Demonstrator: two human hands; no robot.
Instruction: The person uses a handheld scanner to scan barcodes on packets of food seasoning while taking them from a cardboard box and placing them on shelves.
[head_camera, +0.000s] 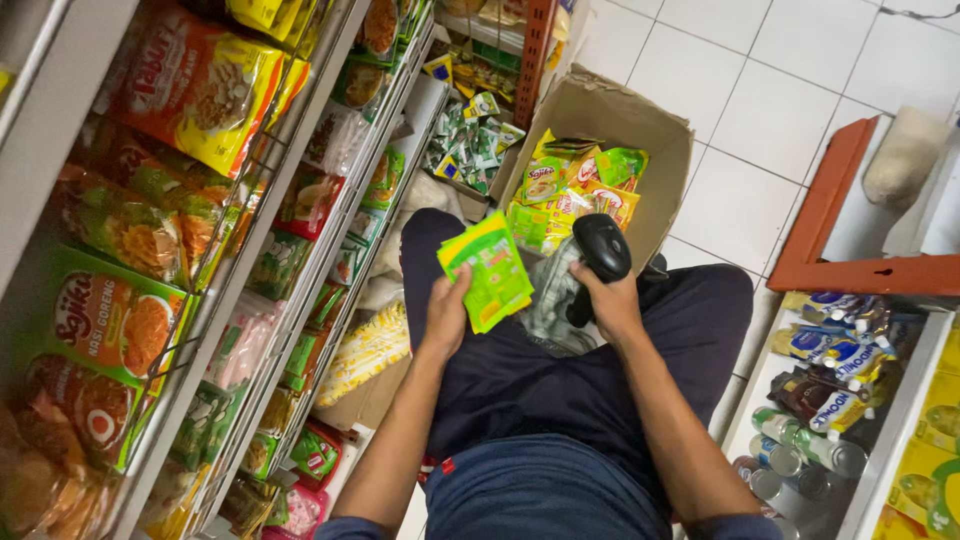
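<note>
Sachets, green and yellow, sit fanned in the left hand, fingers clamped on them above the lap. Right hand grips a black scanner. An open box of similar packets stands just ahead on the floor.

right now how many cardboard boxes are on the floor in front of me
1 for certain: an open cardboard box past the knees, holding green and yellow sachets. A brown edge under the left shelf may be a second box, mostly hidden.
</note>
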